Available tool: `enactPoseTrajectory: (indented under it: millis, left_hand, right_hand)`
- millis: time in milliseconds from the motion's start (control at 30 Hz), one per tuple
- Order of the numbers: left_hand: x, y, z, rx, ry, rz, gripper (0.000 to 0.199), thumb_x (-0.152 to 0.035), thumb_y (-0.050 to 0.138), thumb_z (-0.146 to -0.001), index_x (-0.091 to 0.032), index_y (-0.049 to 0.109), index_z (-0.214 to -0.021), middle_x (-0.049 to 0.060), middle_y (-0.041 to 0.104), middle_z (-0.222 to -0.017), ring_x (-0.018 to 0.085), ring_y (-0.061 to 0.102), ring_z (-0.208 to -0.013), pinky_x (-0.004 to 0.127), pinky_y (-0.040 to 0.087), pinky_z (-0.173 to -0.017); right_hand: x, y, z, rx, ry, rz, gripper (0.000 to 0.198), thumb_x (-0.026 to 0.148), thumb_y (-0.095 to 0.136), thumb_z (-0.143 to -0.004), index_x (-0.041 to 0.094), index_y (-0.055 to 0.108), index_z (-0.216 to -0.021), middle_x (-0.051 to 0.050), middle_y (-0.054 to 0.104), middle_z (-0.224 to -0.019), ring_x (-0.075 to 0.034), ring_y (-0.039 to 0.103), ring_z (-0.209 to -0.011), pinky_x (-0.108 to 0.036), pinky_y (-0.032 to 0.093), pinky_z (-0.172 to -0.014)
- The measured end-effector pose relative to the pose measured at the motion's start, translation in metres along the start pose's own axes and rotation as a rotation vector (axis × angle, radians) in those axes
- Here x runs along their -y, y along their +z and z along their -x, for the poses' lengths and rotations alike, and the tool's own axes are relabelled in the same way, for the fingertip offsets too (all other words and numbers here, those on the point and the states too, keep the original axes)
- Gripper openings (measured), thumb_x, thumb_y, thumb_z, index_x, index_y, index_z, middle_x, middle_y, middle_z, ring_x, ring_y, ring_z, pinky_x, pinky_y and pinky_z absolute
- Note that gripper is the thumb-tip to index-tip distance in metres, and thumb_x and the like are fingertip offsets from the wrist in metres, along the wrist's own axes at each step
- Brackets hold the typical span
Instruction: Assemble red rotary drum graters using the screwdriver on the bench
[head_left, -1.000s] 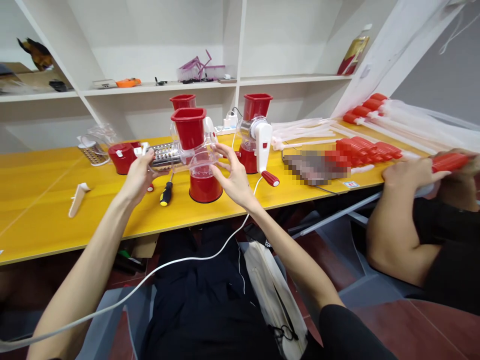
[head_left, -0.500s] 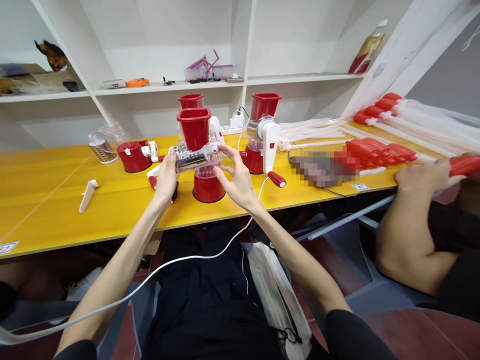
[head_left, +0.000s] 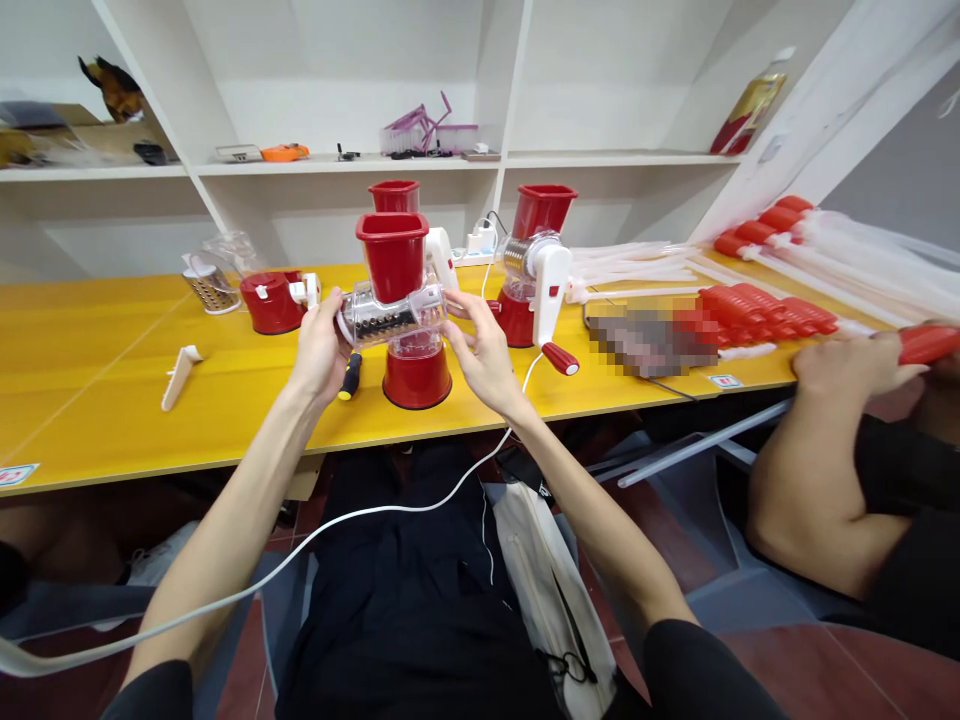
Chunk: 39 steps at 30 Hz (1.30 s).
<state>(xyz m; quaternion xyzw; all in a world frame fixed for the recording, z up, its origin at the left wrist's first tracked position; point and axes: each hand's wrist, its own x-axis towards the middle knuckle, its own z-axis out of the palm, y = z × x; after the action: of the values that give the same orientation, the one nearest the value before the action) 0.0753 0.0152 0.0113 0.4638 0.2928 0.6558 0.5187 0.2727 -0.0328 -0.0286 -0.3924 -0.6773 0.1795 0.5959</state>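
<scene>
A red rotary grater (head_left: 392,260) with a clear housing and a metal drum (head_left: 384,322) stands upright on its red base (head_left: 417,377), directly before me. My left hand (head_left: 321,350) is closed round the left end of the clear housing. At the housing's right end, my right hand (head_left: 480,350) grips with thumb and fingers, close to a white crank arm (head_left: 442,258). Some of its fingertips are hidden behind the housing. A black and yellow handle (head_left: 350,376) lies on the table beside my left hand.
Another assembled grater (head_left: 546,210) stands to the right, with one more behind. Leftward are a red base (head_left: 271,302), a loose drum (head_left: 212,288) and a white part (head_left: 181,377). A white cable (head_left: 390,509) crosses my lap. A co-worker's hand (head_left: 847,368) holds a red-handled item at right.
My left hand has shifted slightly left along the housing, and the black and yellow handle shows more fully. My right hand stays at the housing's right end. The view has moved a little.
</scene>
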Motion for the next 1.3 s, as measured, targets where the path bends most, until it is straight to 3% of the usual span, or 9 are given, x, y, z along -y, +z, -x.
enactPoseTrajectory:
  millis: [333, 433, 633, 800, 933, 1033, 1133, 1233, 1300]
  left_hand:
    - [-0.002, -0.018, -0.006, 0.240, -0.061, -0.027, 0.027, -0.038, 0.063, -0.098, -0.013, 0.071, -0.103, 0.015, 0.079, -0.111, 0.030, 0.075, -0.117, 0.045, 0.061, -0.101]
    - [-0.003, -0.020, -0.004, 0.279, -0.044, -0.020, 0.027, -0.038, 0.060, -0.101, -0.015, 0.073, -0.107, 0.013, 0.079, -0.115, 0.029, 0.073, -0.122, 0.044, 0.060, -0.103]
    - [-0.007, -0.019, -0.001, 0.244, -0.083, 0.038, 0.028, -0.023, 0.050, -0.107, -0.014, 0.076, -0.106, 0.010, 0.082, -0.103, 0.021, 0.077, -0.102, 0.035, 0.062, -0.095]
    - [-0.019, -0.008, -0.001, 0.077, -0.150, -0.004, 0.035, -0.017, 0.044, -0.109, -0.013, 0.075, -0.092, 0.006, 0.081, -0.087, 0.015, 0.075, -0.076, 0.027, 0.062, -0.079]
    - [-0.023, -0.005, 0.001, 0.104, -0.126, 0.037, 0.033, -0.017, 0.047, -0.108, -0.011, 0.076, -0.094, 0.005, 0.082, -0.090, 0.010, 0.073, -0.073, 0.020, 0.060, -0.069]
    - [-0.022, -0.008, 0.000, 0.155, -0.136, 0.011, 0.035, -0.024, 0.045, -0.110, -0.015, 0.078, -0.099, 0.003, 0.084, -0.097, 0.012, 0.075, -0.086, 0.021, 0.061, -0.072]
    - [-0.020, -0.007, -0.004, 0.267, -0.139, -0.109, 0.046, -0.050, 0.043, -0.110, -0.020, 0.078, -0.107, 0.005, 0.084, -0.106, 0.024, 0.075, -0.108, 0.033, 0.063, -0.083]
    - [-0.016, -0.001, -0.009, 0.340, -0.102, -0.204, 0.068, -0.075, 0.042, -0.101, -0.018, 0.075, -0.116, 0.009, 0.082, -0.116, 0.035, 0.068, -0.124, 0.048, 0.060, -0.100]
    - [-0.011, 0.003, -0.013, 0.324, -0.078, -0.236, 0.072, -0.079, 0.045, -0.097, -0.019, 0.073, -0.122, 0.009, 0.081, -0.119, 0.036, 0.067, -0.127, 0.049, 0.057, -0.104]
  right_hand:
    - [0.000, 0.003, 0.001, -0.009, -0.026, 0.054, 0.061, 0.064, 0.046, -0.098, 0.023, 0.049, -0.144, -0.014, 0.051, -0.143, -0.019, 0.057, -0.136, -0.038, 0.069, -0.101]
    - [0.000, 0.003, 0.001, -0.005, -0.031, 0.057, 0.060, 0.062, 0.046, -0.099, 0.023, 0.049, -0.145, -0.014, 0.051, -0.143, -0.019, 0.057, -0.135, -0.038, 0.069, -0.100]
    - [0.002, 0.003, 0.002, 0.010, -0.029, 0.062, 0.055, 0.056, 0.045, -0.101, 0.024, 0.046, -0.146, -0.013, 0.047, -0.146, -0.016, 0.054, -0.139, -0.033, 0.067, -0.106]
    - [0.005, 0.005, 0.002, 0.011, -0.048, 0.064, 0.052, 0.052, 0.046, -0.100, 0.025, 0.046, -0.145, -0.012, 0.048, -0.144, -0.015, 0.051, -0.140, -0.032, 0.068, -0.106]
    - [0.004, 0.009, 0.003, 0.028, -0.038, 0.078, 0.058, 0.052, 0.046, -0.100, 0.024, 0.039, -0.150, -0.013, 0.045, -0.149, -0.016, 0.052, -0.140, -0.033, 0.067, -0.110]
    - [0.001, 0.011, 0.001, 0.026, -0.003, 0.058, 0.064, 0.057, 0.044, -0.101, 0.023, 0.032, -0.154, -0.015, 0.042, -0.155, -0.017, 0.054, -0.141, -0.035, 0.066, -0.110]
    - [-0.001, 0.007, -0.004, 0.042, 0.028, 0.006, 0.064, 0.057, 0.039, -0.102, 0.024, 0.032, -0.156, -0.014, 0.041, -0.157, -0.016, 0.058, -0.136, -0.034, 0.066, -0.107]
    - [0.000, -0.001, -0.015, 0.027, 0.044, -0.033, 0.060, 0.057, 0.042, -0.102, 0.024, 0.040, -0.152, -0.012, 0.045, -0.156, -0.012, 0.063, -0.120, -0.031, 0.067, -0.101]
    - [0.000, -0.008, -0.025, 0.016, 0.024, -0.028, 0.056, 0.059, 0.048, -0.100, 0.022, 0.051, -0.141, -0.010, 0.053, -0.149, -0.011, 0.063, -0.114, -0.029, 0.066, -0.098]
